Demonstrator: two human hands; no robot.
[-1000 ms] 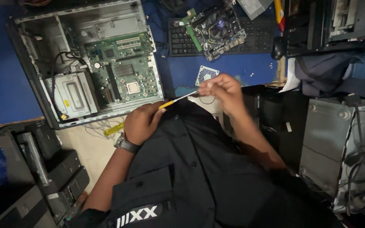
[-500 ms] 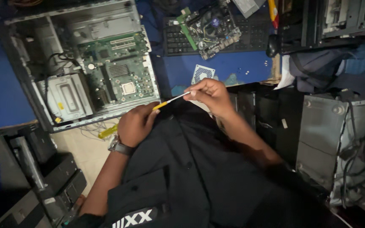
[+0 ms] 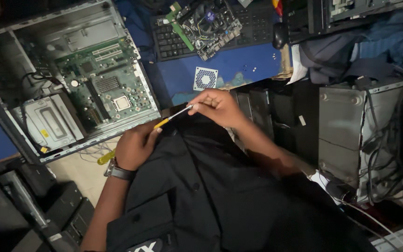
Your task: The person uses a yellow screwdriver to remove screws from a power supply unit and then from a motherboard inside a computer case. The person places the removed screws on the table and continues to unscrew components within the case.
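An opened desktop computer case [image 3: 71,79] lies on its side across the blue bench [image 3: 239,65]. Inside it sit a green motherboard [image 3: 106,86] with its bare processor socket showing, a grey drive bay [image 3: 47,123] and a run of black cables. Further back on the bench, a second, loose circuit board [image 3: 208,25] with a black fan rests on top of a black keyboard [image 3: 173,39]. A small white square fan grille [image 3: 205,78] lies just in front of the keyboard. Closed grey tower cases [image 3: 350,135] trailing wires stand at the right.

In front of the black shirt, the person holds a slim screwdriver [image 3: 173,115] between both hands. The left hand [image 3: 136,147], with a watch at its wrist, is curled around the yellow handle. The fingers of the right hand [image 3: 218,107] pinch the metal shaft near its tip, so both hands are closed on the tool. The screwdriver slants upward from left to right and sits close to the chest, just below the bench edge. Whether the tip carries a screw cannot be told.

The tool looks light, stiff and thin. Its bare shaft is probably slick, so the handle seems the surer place to grip. Another yellow-handled tool [image 3: 106,157] pokes out beneath the left wrist.
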